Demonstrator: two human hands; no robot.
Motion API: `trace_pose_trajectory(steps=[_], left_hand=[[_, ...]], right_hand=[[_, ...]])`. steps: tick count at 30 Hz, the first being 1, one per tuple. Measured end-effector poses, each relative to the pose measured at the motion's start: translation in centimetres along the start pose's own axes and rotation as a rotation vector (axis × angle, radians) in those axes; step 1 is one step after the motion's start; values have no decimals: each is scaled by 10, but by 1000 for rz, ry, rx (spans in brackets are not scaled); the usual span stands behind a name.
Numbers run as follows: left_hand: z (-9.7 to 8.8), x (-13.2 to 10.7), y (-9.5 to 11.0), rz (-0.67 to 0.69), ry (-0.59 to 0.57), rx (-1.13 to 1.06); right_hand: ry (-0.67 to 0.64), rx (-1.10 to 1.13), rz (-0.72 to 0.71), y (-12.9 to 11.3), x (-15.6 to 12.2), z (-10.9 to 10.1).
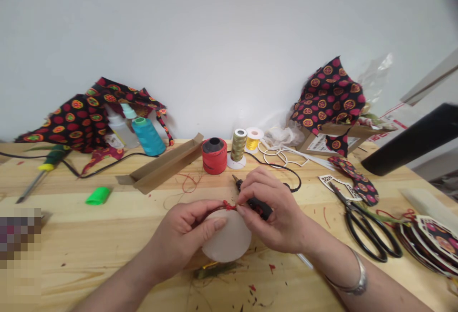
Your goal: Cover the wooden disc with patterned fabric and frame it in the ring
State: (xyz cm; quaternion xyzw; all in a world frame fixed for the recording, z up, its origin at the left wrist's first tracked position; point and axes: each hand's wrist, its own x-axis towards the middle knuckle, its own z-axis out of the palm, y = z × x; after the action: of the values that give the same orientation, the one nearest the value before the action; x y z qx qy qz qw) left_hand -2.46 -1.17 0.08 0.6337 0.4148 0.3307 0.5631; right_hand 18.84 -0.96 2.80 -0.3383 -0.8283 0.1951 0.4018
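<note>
My left hand point(186, 238) is closed on a pale round disc point(229, 240), thumb across its face, just above the wooden table point(107, 245). My right hand point(275, 209) pinches a small red thread knot point(229, 205) at the disc's top edge. A black corded tool with a metal tip point(250, 196) lies under the right hand's fingers; whether they grip it I cannot tell. A silver bangle point(352, 281) circles the right wrist.
A red thread spool point(214, 155), an olive spool point(238, 146) and a yellow spool point(253, 139) stand behind the hands. Black scissors point(365, 226) lie to the right. Patterned fabric point(86, 114), a teal spool point(148, 136), a cardboard channel point(164, 164) and a screwdriver point(39, 171) are at the left.
</note>
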Motion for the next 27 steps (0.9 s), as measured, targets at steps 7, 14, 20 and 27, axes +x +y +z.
trace_pose_trajectory(steps=[7, 14, 20, 27], left_hand=[[0, 1, 0, 38, 5, -10], [0, 1, -2, 58, -27, -6], [2, 0, 1, 138, -18, 87], [5, 2, 6, 222, -79, 183]], right_hand=[[-4, 20, -1, -1, 0, 0], [8, -1, -5, -1, 1, 3], [1, 26, 26, -2, 2, 5], [-84, 50, 144, -6, 1, 4]])
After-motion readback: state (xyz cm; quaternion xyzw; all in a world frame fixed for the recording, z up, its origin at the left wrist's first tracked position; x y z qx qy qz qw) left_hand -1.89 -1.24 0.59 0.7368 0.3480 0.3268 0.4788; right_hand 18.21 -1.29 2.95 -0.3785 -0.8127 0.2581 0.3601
